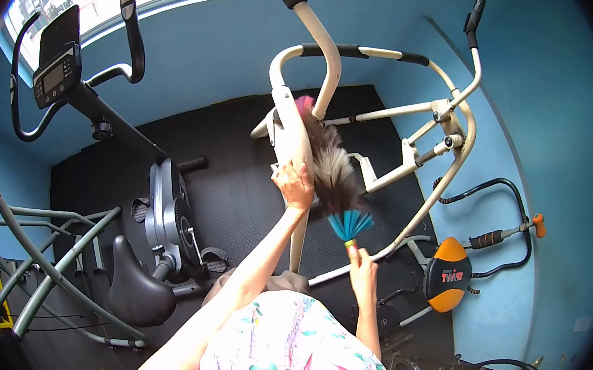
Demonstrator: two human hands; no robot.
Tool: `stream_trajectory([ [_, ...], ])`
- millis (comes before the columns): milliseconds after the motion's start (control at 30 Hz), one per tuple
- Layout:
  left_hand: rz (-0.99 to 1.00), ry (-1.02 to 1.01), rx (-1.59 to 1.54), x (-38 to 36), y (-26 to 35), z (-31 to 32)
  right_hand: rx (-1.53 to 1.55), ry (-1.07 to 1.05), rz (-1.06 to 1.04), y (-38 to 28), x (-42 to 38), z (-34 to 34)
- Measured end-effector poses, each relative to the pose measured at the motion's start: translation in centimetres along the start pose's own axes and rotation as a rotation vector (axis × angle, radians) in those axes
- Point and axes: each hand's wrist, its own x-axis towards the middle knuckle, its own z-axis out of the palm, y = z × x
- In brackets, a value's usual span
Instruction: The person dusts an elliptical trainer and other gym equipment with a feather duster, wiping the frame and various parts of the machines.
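Observation:
My right hand [363, 272] is closed around the handle of a feather duster [335, 167], low and right of centre. Its fluffy grey, brown and pink plumes, with a blue section near the handle, lean against a cream-coloured exercise machine [289, 128]. Around the thick slanted post of that machine, my left hand [294, 185] is wrapped, just left of the plumes. The plumes hide part of the frame behind them.
A black exercise bike [167, 216] with a console stands to the left, beside a grey tubular frame [50, 262]. An orange and black twist machine [449, 274] is on the right by the blue wall [504, 224]. Dark matting [223, 136] covers the floor.

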Motion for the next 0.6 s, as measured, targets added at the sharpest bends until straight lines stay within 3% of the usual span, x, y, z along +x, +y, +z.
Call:
stream_trajectory([
  [167,0.004,-0.001,0.008,0.1,-0.1,0.2,0.011,-0.091,0.205,2.4,-1.0,-1.7],
  [267,0.01,-0.003,0.019,-0.2,-1.1,0.8,0.048,-0.124,0.048,2.2,-2.8,-0.9],
  [400,0.024,0.013,-0.004,0.2,-0.1,0.4,0.02,-0.091,0.228,2.8,-3.6,-3.1],
  [600,0.024,0.013,-0.033,0.1,-0.3,0.8,0.036,-0.081,0.189,4.7,-6.8,-2.7],
])
